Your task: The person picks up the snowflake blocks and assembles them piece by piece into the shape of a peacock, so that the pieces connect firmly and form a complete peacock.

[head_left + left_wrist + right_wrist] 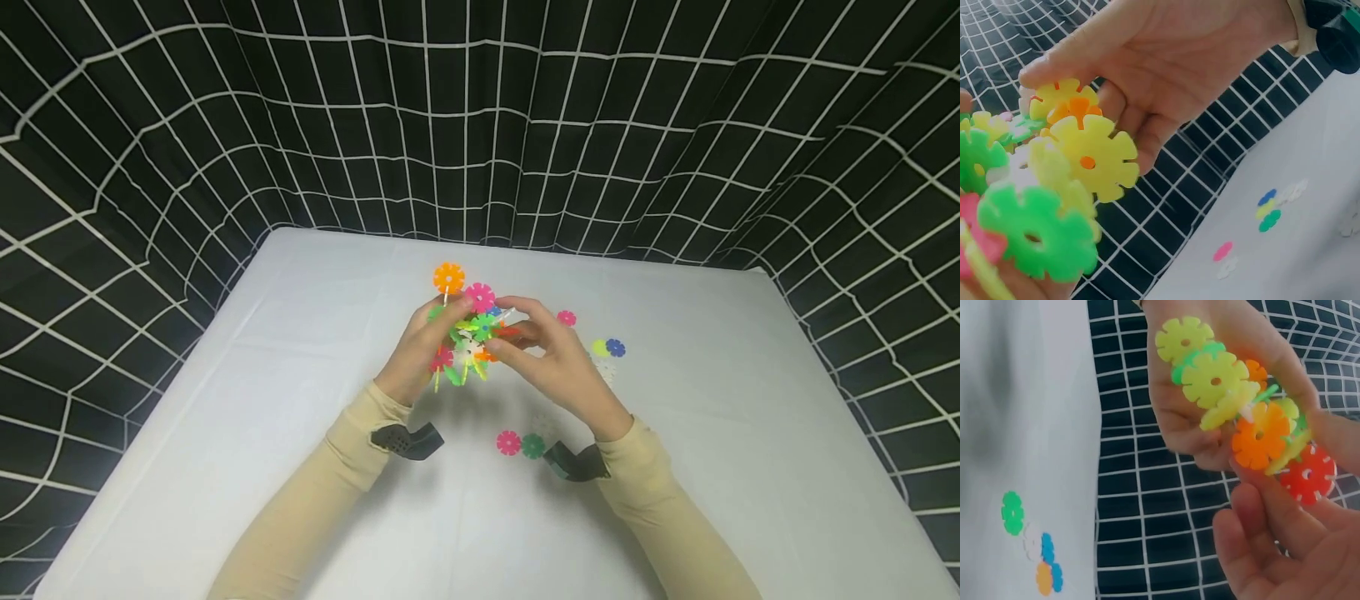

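A cluster of interlocking plastic discs (pixel 483 327), notched like flowers, is held up above the table between both hands. My left hand (pixel 412 354) grips its left side, the thumb lying near a pink disc (pixel 480 297). On a white stem an orange disc (pixel 448 277) sticks up at the far end. My right hand (pixel 558 362) holds the right side with curled fingers and thumb, around a red disc (pixel 507 332). Yellow discs (pixel 1104 162) and a green disc (pixel 1038 234) show close up in the left wrist view. The fingers partly hide the cluster's inner joints.
Loose discs lie flat on the white table (pixel 300 333): pink (pixel 508 442) and green (pixel 533 446) ones in front, yellow (pixel 599 347) and blue (pixel 616 347) ones to the right, a pink disc (pixel 567 317) farther back. A black gridded curtain (pixel 465 125) surrounds the table.
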`<control>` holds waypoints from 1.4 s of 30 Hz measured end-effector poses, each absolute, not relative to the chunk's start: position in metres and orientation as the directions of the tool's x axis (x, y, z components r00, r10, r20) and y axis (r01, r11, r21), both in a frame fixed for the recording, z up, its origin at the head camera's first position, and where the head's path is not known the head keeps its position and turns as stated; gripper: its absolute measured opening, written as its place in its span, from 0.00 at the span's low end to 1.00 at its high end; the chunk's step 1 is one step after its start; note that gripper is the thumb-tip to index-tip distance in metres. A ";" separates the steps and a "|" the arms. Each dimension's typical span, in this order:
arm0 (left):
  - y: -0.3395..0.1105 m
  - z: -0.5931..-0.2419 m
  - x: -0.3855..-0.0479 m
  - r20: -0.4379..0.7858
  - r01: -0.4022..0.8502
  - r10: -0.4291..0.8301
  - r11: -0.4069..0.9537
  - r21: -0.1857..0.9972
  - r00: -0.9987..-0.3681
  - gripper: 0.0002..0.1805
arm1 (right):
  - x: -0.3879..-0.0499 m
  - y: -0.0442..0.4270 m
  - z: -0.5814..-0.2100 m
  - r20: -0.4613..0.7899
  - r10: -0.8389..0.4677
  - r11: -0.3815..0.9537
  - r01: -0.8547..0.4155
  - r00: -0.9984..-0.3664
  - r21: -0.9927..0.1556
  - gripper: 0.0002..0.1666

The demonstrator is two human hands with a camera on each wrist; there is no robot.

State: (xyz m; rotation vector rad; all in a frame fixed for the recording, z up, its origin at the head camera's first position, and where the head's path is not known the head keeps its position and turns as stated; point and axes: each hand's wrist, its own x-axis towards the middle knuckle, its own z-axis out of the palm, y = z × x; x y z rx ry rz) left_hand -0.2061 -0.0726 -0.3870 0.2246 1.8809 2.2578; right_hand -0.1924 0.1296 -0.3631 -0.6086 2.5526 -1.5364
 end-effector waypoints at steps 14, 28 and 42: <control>-0.077 -0.388 -0.208 -0.111 -0.165 0.171 -0.345 0.924 -0.979 0.15 | -0.220 0.141 -0.390 -0.094 -0.418 0.649 -0.225 -0.903 -0.727 0.22; -0.078 -0.387 -0.209 -0.149 -0.195 0.150 -0.364 0.911 -0.977 0.15 | -0.209 0.132 -0.418 -0.519 -0.518 0.853 -0.364 -0.680 -0.374 0.24; -0.074 -0.390 -0.211 -0.167 -0.209 0.144 -0.356 0.911 -0.975 0.14 | -0.215 0.128 -0.423 -0.432 -0.478 0.870 -0.346 -0.764 -0.350 0.15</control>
